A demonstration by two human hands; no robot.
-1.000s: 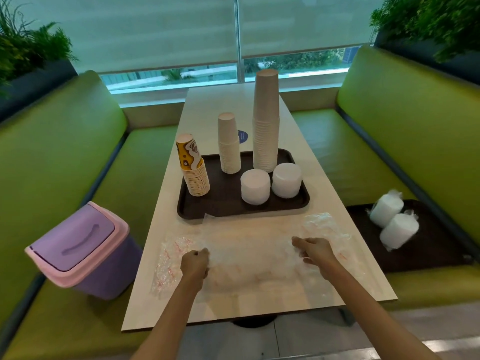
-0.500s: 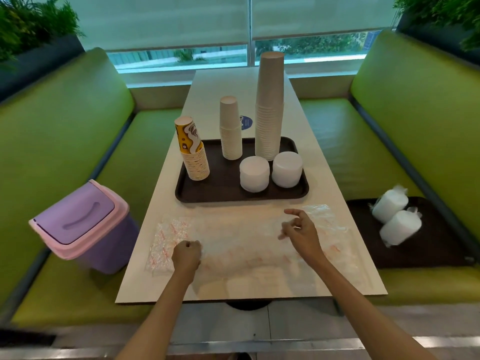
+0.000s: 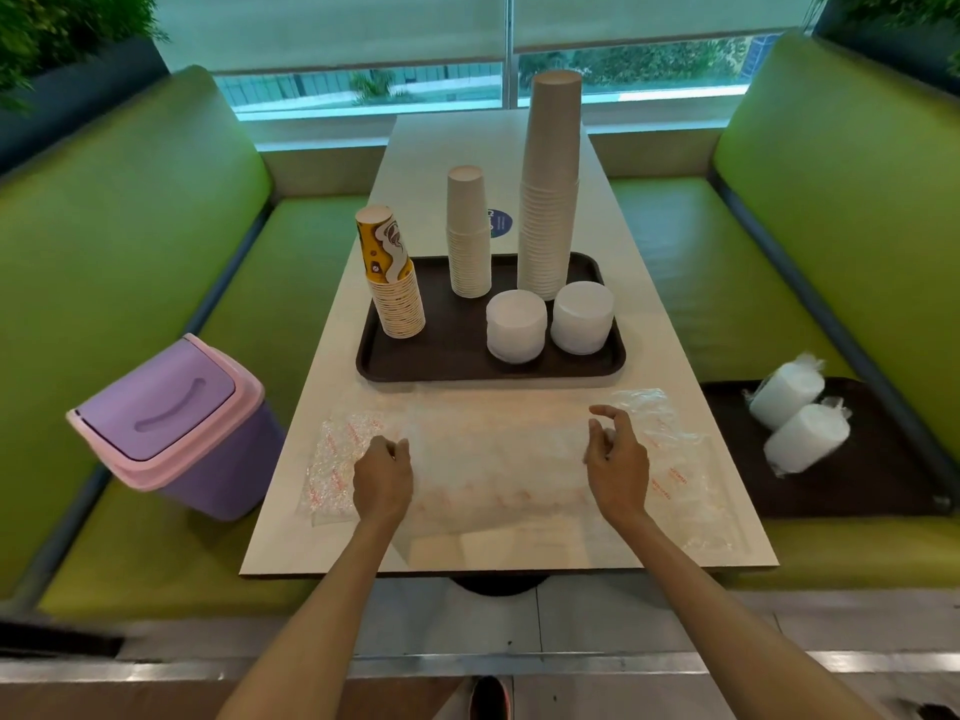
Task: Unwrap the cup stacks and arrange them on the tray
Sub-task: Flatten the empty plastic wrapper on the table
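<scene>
At near end of worktop, clear wrap lies flat. L hand curled down on wrap, pinch or not: can't tell. R hand just above wrap, fingers loose, empty. Tray behind: tall cup stack, short cup stack, printed cup stack, all on it, unwrapped

**Green booth by the window**

A lime-green padded left bench and right bench face each other across a long pale worktop on a dark pedestal base. Behind, a wide window shows greenery under a half-lowered pale blind. A leafy planter tops the left backrest. A lilac-and-pink swing-lid bin stands on the left seat. The floor is grey tile.
</scene>
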